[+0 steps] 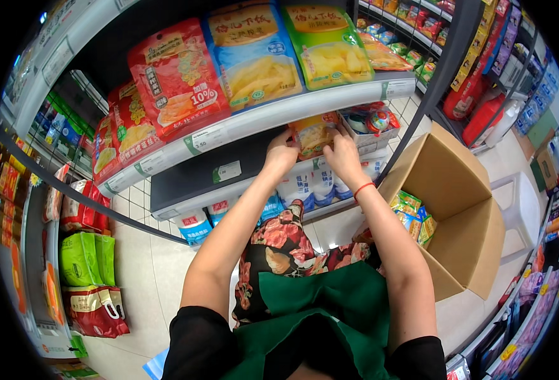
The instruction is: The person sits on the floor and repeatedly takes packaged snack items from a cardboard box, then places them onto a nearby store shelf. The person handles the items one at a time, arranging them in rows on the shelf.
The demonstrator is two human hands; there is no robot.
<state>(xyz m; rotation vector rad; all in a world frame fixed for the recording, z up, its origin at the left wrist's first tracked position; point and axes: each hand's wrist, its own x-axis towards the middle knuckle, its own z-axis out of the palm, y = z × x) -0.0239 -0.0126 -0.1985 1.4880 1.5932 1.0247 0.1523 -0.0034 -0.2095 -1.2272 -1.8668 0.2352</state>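
Note:
An orange food packet stands upright on the lower grey shelf, under the lip of the shelf above. My left hand grips its left edge, and my right hand holds the right edge. Close by on the right is a small open carton with wrapped items inside. Larger pouches, one red, one blue and one green, face out from the shelf above. White-and-blue bags sit beneath the lower shelf. The packet's bottom corners are partly covered by my fingers.
An open cardboard box with several small packets inside stands on the floor at my right. A dark rack post rises beside it. At far left, large green bags and a dark red bag stand by another shelf.

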